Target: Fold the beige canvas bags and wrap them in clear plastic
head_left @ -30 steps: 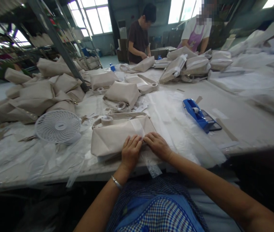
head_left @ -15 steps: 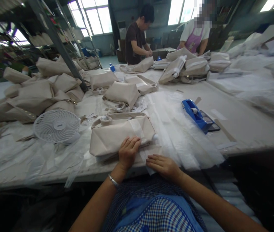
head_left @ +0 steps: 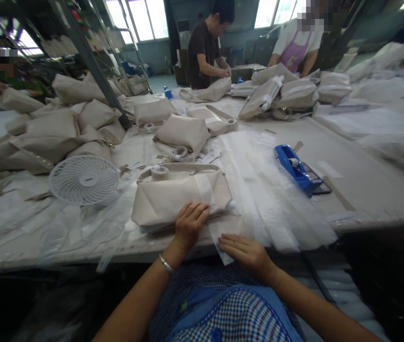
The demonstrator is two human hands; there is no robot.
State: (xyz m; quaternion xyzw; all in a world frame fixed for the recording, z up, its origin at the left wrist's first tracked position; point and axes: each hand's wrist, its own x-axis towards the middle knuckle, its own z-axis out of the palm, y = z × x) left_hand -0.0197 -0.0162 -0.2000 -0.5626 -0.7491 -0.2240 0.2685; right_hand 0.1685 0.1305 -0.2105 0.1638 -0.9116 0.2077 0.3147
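A beige bag lies on the table in front of me, with a coiled strap along its far edge and a white band around its right part. My left hand rests on the bag's near right edge, palm down, fingers stretched out. To its right, my right hand lies flat with extended fingers on the edge of a thin white sheet that hangs over the table's front edge. The sheet's far end lies beside the bag's lower right corner.
A white fan stands left of the bag. Clear plastic sleeves and a blue tape dispenser lie to the right. Beige bags are heaped at the left. Two people stand across the table.
The view has shifted slightly. My right hand has moved a little right and down, and more of the thin white sheet shows. My left hand stays on the bag.
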